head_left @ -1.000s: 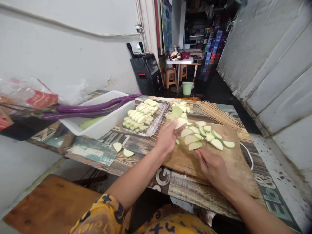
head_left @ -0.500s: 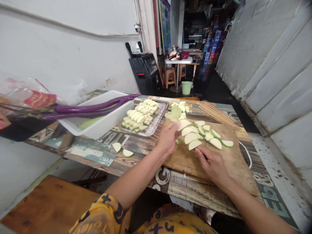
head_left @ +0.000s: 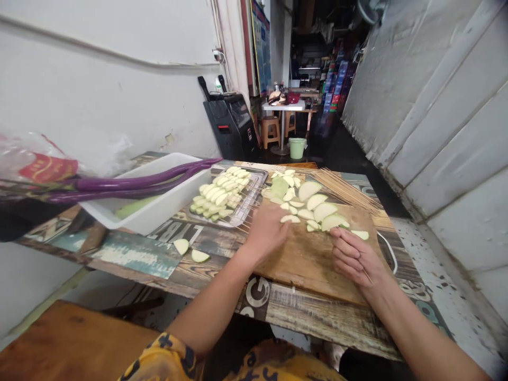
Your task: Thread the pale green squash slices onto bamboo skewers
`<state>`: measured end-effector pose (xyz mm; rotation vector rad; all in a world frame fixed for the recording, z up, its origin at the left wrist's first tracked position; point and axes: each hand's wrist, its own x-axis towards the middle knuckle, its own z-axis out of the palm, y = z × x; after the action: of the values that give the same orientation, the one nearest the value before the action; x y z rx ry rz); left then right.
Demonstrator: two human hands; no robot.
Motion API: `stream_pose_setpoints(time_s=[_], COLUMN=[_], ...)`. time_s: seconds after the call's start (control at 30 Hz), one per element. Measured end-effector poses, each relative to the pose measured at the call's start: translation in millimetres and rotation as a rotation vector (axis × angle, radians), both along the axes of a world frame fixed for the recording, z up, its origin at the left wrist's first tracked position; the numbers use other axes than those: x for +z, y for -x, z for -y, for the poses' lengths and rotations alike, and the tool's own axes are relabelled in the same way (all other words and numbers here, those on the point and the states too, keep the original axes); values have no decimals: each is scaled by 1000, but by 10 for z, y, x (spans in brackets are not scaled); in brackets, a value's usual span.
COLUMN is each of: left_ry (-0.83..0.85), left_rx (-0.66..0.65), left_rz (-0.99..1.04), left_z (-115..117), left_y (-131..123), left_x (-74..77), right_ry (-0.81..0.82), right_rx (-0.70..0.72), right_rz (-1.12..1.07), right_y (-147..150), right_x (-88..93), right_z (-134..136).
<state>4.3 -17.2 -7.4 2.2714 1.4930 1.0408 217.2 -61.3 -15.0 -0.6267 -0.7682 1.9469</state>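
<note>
My left hand (head_left: pixel 268 230) lies palm down on the wooden cutting board (head_left: pixel 313 264), its fingers bent onto a small pale slice (head_left: pixel 289 218). A heap of pale green vegetable slices (head_left: pixel 317 203) sits just beyond it at the board's far side. My right hand (head_left: pixel 355 256) rests on the board's right part with curled fingers, and a thin bamboo skewer seems to run through them. One slice (head_left: pixel 359 234) lies at its fingertips. A metal tray (head_left: pixel 260 185) left of the board holds skewered slices (head_left: pixel 220 193).
Loose bamboo skewers (head_left: pixel 345 188) fan out behind the board. A white tub (head_left: pixel 159 203) with long purple eggplants (head_left: pixel 138 182) across it stands at left, with a plastic bag (head_left: pixel 39 164) beyond. Two stray slices (head_left: pixel 190 251) lie on the table. A wooden bench (head_left: pixel 71 344) is below.
The slices now lie bunched farther back on the board. My left hand has come down from holding up a slice. My right hand has slid right, off the slice it touched.
</note>
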Motion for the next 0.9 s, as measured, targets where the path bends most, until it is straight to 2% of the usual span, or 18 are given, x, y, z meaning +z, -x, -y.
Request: stream_pose_setpoints(time_s=[0.1, 0.17, 0.3, 0.37, 0.53, 0.73, 0.83, 0.9], left_ry=[79, 108, 28, -5, 41, 13, -4, -25], left_rx=[-26, -3, 47, 25, -87, -57, -30, 55], left_rz=[-385, -472, -357, -324, -394, -398, -385, -332], left_z=[28, 28, -29, -61, -105, -103, -94, -104], left_y=[41, 52, 32, 8, -39, -82, -86, -46], left_x=[27, 49, 33, -19, -172, -201, -160, -111], right_ry=[21, 33, 30, 14, -53, -112, -166, -216], right_rx=[-9, -16, -20, -16, -42, -135, -243, -373], right_rz=[-11, -10, -4, 16, 155, 381, 477, 551], right_y=[27, 40, 44, 49, 114, 234, 274, 280], right_x=[-4, 10, 47, 59, 65, 45, 26, 14], right_z=[0, 7, 17, 21, 47, 100, 120, 128])
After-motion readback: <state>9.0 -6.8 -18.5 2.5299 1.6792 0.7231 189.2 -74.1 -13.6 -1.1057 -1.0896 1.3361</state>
